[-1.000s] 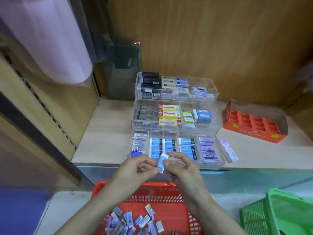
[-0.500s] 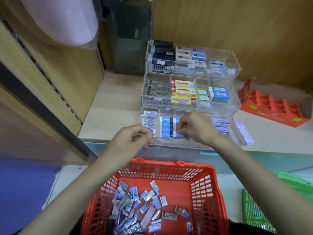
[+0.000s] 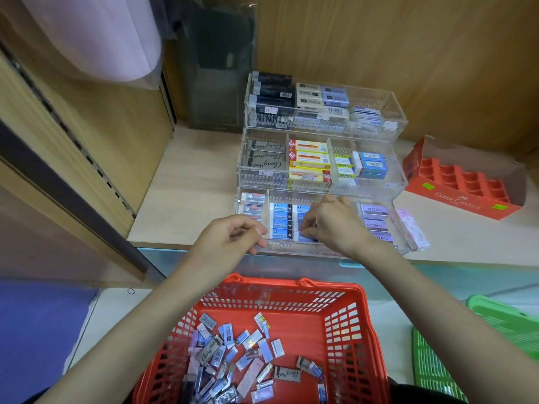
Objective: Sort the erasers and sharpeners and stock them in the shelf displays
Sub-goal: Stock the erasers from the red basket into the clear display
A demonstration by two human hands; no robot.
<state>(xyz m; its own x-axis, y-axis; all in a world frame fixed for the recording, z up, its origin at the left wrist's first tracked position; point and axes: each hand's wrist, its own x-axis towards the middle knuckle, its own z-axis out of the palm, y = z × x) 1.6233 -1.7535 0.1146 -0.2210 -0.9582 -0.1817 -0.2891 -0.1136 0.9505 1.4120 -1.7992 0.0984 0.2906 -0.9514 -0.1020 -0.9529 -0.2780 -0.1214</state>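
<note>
The left hand (image 3: 233, 239) hovers at the front left corner of the lowest clear tray (image 3: 291, 248) on the shelf (image 3: 189, 193). Its fingers are curled toward the palm with the thumb against the forefinger, and nothing shows in it. At 6 o'clock from the tray, below the shelf edge, a red basket (image 3: 291, 288) holds a heap of loose erasers (image 3: 233, 354). In the tray's middle compartment lies a stack of blue erasers (image 3: 280, 220). The right hand (image 3: 335, 223) reaches in on the stack's 3 o'clock side, fingertips pinching one blue-sleeved eraser (image 3: 307, 236) near the front. MONO erasers (image 3: 374, 225) fill the compartment at 3 o'clock from the right hand. A pink packet (image 3: 412, 228) lies just beside the tray's right wall. From that hand, an orange Faber-Castell box (image 3: 463, 185) sits at 2 o'clock and a green basket (image 3: 501, 319) at 5 o'clock.
</note>
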